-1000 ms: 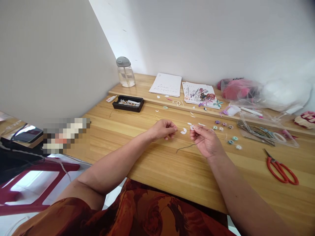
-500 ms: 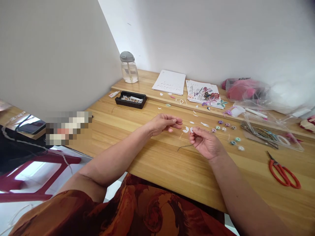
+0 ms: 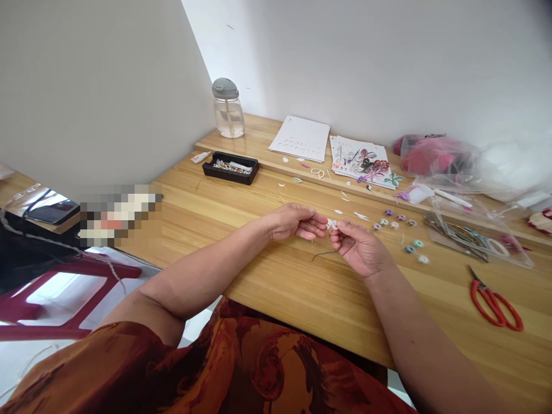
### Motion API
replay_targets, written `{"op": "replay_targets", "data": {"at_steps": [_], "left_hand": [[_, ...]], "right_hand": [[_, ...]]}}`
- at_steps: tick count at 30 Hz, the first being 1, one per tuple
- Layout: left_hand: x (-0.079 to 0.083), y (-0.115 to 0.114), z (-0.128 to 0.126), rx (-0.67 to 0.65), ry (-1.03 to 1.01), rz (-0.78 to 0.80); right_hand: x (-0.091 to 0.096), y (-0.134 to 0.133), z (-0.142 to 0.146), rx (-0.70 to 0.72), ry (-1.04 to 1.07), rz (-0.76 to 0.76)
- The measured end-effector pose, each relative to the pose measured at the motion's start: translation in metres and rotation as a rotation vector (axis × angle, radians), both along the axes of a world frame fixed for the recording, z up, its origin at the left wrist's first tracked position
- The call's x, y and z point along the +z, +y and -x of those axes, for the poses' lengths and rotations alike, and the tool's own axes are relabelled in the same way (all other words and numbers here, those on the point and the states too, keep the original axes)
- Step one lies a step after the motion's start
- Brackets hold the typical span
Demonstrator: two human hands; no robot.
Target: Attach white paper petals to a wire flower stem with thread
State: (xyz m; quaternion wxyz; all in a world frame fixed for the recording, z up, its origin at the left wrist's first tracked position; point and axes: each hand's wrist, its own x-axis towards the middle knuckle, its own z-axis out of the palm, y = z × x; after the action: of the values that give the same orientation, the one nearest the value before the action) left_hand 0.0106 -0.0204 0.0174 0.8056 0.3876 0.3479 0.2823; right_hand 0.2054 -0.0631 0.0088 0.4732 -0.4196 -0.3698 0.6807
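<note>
My left hand (image 3: 297, 222) and my right hand (image 3: 357, 246) meet over the middle of the wooden table (image 3: 267, 270). Between their fingertips sits a small white petal piece (image 3: 331, 224), pinched from both sides. A thin dark wire (image 3: 324, 253) trails from under my right hand onto the wood. Loose white petals (image 3: 360, 216) lie just beyond the hands. Small coloured rolled paper coils (image 3: 399, 221) are scattered to the right of my right hand.
Red scissors (image 3: 494, 299) lie at the right. A black tray of beads (image 3: 231, 167), a lidded water bottle (image 3: 228, 108), white sheets (image 3: 301, 138), a sheet with paper flowers (image 3: 364, 161) and plastic bags (image 3: 470, 167) line the back. A red stool (image 3: 52, 299) stands left of the table.
My left hand has slid right until its fingertips meet my right hand at the white petal piece. The view has shifted slightly.
</note>
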Motion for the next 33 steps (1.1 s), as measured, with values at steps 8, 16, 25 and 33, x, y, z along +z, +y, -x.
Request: {"op": "replay_targets", "data": {"at_steps": [8,16,25,33], "left_hand": [[-0.004,0.003,-0.001,0.101,0.039,-0.005],[-0.006,-0.002,-0.001,-0.015,-0.025,-0.08],[-0.005,-0.006,-0.006,0.059,0.151,-0.186],[-0.006,-0.005,-0.008,0.139,0.234,-0.278]], "right_hand": [[-0.001,0.001,-0.002,-0.085,0.085,0.014],[-0.002,-0.001,0.001,-0.044,-0.019,-0.053],[-0.004,-0.003,0.007,-0.097,-0.172,-0.094],[-0.01,-0.004,0.008,-0.14,-0.334,-0.241]]}}
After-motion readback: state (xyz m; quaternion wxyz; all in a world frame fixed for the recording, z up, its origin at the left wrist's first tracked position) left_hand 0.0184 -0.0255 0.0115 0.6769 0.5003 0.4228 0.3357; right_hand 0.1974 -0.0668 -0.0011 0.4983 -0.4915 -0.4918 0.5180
